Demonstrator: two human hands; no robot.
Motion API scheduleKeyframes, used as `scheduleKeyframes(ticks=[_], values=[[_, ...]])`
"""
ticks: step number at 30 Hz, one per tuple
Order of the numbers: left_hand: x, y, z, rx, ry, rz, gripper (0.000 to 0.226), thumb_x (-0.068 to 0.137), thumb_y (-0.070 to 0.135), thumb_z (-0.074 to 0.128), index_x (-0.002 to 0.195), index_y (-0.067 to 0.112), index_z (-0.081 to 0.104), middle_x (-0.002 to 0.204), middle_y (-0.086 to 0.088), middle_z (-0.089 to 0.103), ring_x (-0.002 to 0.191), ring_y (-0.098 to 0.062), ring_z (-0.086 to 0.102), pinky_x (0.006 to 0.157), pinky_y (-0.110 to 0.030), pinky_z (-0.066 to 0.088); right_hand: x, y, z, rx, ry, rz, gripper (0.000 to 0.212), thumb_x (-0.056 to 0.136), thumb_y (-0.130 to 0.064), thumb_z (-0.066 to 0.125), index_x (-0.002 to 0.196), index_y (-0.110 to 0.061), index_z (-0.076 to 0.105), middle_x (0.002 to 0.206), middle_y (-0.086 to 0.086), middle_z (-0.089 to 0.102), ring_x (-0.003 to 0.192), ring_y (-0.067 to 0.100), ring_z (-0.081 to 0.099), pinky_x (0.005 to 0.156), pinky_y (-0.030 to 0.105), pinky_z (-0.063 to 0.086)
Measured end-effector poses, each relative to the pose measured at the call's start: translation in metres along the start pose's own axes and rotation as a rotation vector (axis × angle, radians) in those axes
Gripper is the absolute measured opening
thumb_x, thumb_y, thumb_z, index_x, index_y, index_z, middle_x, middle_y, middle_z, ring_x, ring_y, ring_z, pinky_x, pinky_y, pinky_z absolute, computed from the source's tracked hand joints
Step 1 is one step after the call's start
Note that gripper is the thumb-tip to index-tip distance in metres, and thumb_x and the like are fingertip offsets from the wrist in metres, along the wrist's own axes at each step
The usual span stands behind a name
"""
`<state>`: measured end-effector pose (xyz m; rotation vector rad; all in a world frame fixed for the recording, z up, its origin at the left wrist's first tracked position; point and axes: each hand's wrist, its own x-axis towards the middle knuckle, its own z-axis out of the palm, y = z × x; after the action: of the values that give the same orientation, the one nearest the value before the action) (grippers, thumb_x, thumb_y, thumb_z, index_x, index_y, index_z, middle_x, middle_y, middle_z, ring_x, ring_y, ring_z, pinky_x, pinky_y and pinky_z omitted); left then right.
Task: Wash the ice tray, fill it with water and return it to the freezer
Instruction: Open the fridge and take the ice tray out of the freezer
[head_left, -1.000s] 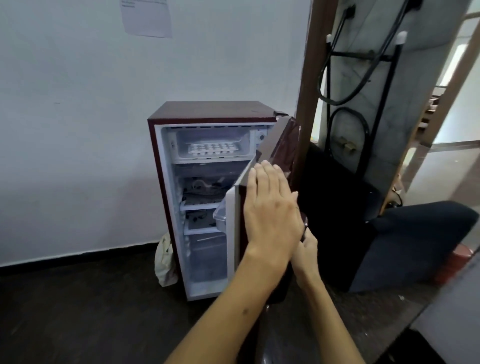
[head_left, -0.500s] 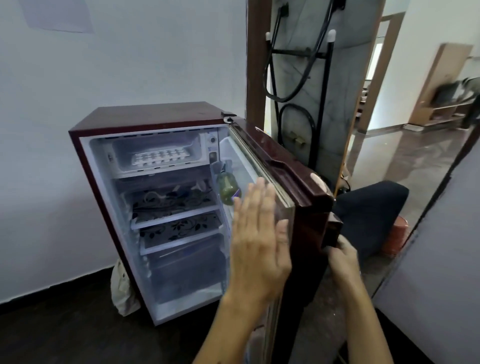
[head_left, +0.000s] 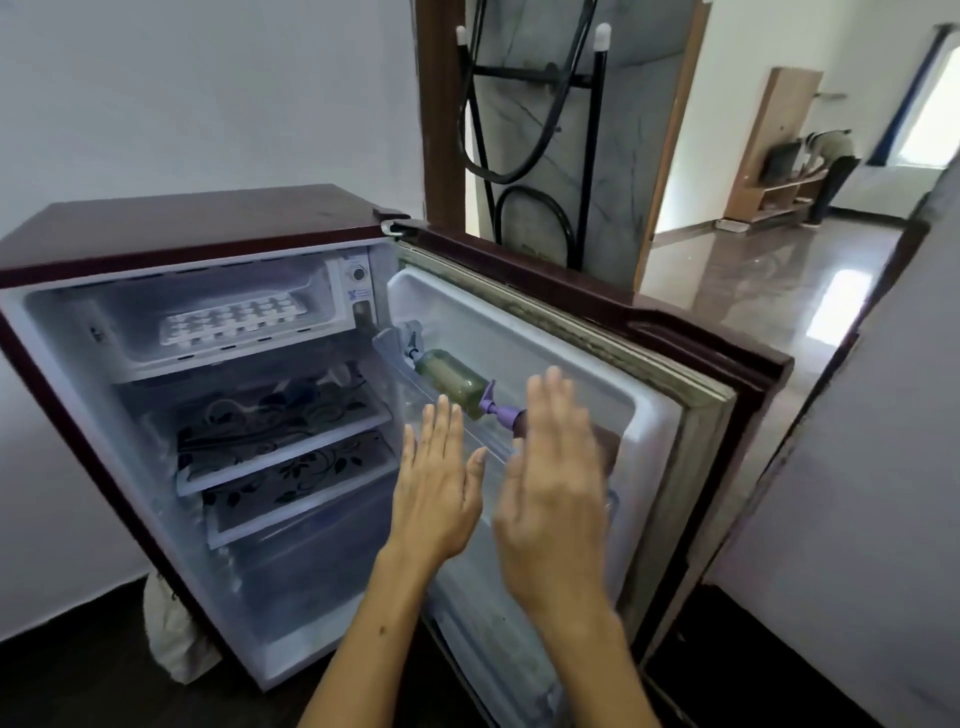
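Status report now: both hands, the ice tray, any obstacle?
Left hand open, right hand open, both empty. Ice tray in freezer compartment, untouched. Fridge door open; nothing blocking the tray.

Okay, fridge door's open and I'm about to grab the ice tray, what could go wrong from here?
1. The ice tray lies deep in the narrow freezer box; pulled out tilted, it may catch on the roof or spill anything inside.
2. The bottle lies on its side on the door shelf; a bump from the left hand or right hand, both open beside it, could knock it off.
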<state>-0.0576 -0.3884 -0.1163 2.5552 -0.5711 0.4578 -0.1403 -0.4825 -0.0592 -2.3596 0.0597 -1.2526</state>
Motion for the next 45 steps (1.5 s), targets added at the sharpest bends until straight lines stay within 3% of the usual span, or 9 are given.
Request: scheduleKeyframes(ticks=[3, 8, 10, 14, 19, 28, 34, 45], values=[[0.019, -0.011, 0.015, 0.037, -0.037, 0.146, 0.081, 0.084, 0.063, -0.021, 0.147, 0.015, -0.006, 0.157, -0.001, -0.011, 0.144, -0.012, -0.018, 0.116, -0.028, -0.019, -0.018, 0.013, 0.036, -0.174, -0.266, 0.140, 0.058, 0.100, -0.033, 0.019, 0.149, -0.004, 0.028, 0.157, 0.010, 0.022, 0.147, 0.022, 0.020, 0.120, 0.036, 0.011], [0.045, -0.018, 0.040, 0.021, -0.041, 0.289, 0.074, 0.094, 0.055, -0.007, 0.152, 0.010, 0.005, 0.159, -0.004, -0.004, 0.147, -0.016, -0.009, 0.118, -0.031, -0.011, -0.015, 0.045, 0.056, -0.484, -0.342, 0.204, 0.069, 0.102, -0.039, 0.007, 0.133, 0.002, 0.053, 0.139, 0.017, 0.053, 0.132, 0.029, 0.048, 0.112, 0.041, 0.018], [0.049, -0.016, 0.051, -0.013, -0.027, 0.318, 0.069, 0.098, 0.051, 0.003, 0.152, 0.009, 0.007, 0.160, -0.006, 0.000, 0.148, -0.017, -0.005, 0.120, -0.034, -0.005, -0.011, 0.054, 0.060, -0.509, -0.325, 0.235, 0.069, 0.102, -0.040, 0.006, 0.134, 0.001, 0.051, 0.140, 0.016, 0.052, 0.134, 0.029, 0.046, 0.113, 0.040, 0.014], [0.059, -0.006, 0.073, -0.057, 0.028, 0.341, 0.063, 0.100, 0.040, 0.023, 0.151, 0.005, 0.010, 0.160, -0.010, 0.005, 0.149, -0.022, 0.002, 0.120, -0.039, 0.002, -0.005, 0.078, 0.064, -0.515, -0.281, 0.267, 0.062, 0.100, -0.040, 0.014, 0.146, -0.003, 0.035, 0.154, 0.011, 0.034, 0.145, 0.024, 0.025, 0.118, 0.033, -0.007], [0.072, 0.011, 0.094, -0.069, 0.037, 0.332, 0.064, 0.100, 0.037, 0.025, 0.151, 0.003, 0.011, 0.160, -0.013, 0.007, 0.148, -0.025, 0.000, 0.120, -0.042, 0.005, 0.008, 0.106, 0.064, -0.478, -0.259, 0.297, 0.068, 0.096, -0.043, 0.004, 0.151, -0.009, 0.023, 0.160, 0.004, 0.019, 0.149, 0.017, 0.008, 0.117, 0.028, -0.016], [0.099, 0.033, 0.124, -0.017, 0.055, 0.328, 0.067, 0.097, 0.032, 0.037, 0.151, 0.001, 0.011, 0.159, -0.016, 0.008, 0.148, -0.029, 0.003, 0.120, -0.044, 0.006, 0.034, 0.156, 0.074, -0.408, -0.236, 0.340, 0.067, 0.096, -0.043, 0.005, 0.153, -0.009, 0.020, 0.161, 0.003, 0.016, 0.149, 0.016, 0.003, 0.115, 0.025, -0.018], [0.117, 0.046, 0.140, -0.010, 0.046, 0.306, 0.068, 0.095, 0.032, 0.038, 0.150, 0.000, 0.012, 0.159, -0.016, 0.010, 0.148, -0.029, 0.004, 0.120, -0.042, 0.005, 0.051, 0.183, 0.087, -0.357, -0.192, 0.372, 0.057, 0.101, -0.035, 0.015, 0.152, -0.010, 0.022, 0.161, 0.003, 0.017, 0.149, 0.017, 0.002, 0.119, 0.030, -0.010], [0.129, 0.051, 0.157, 0.005, 0.128, 0.317, 0.063, 0.097, 0.029, 0.038, 0.149, 0.000, 0.017, 0.158, -0.016, 0.017, 0.148, -0.025, 0.005, 0.121, -0.040, 0.005, 0.056, 0.204, 0.111, -0.332, 0.002, 0.327, 0.054, 0.102, -0.029, 0.022, 0.148, -0.003, 0.030, 0.157, 0.010, 0.028, 0.148, 0.023, 0.011, 0.121, 0.032, -0.002]])
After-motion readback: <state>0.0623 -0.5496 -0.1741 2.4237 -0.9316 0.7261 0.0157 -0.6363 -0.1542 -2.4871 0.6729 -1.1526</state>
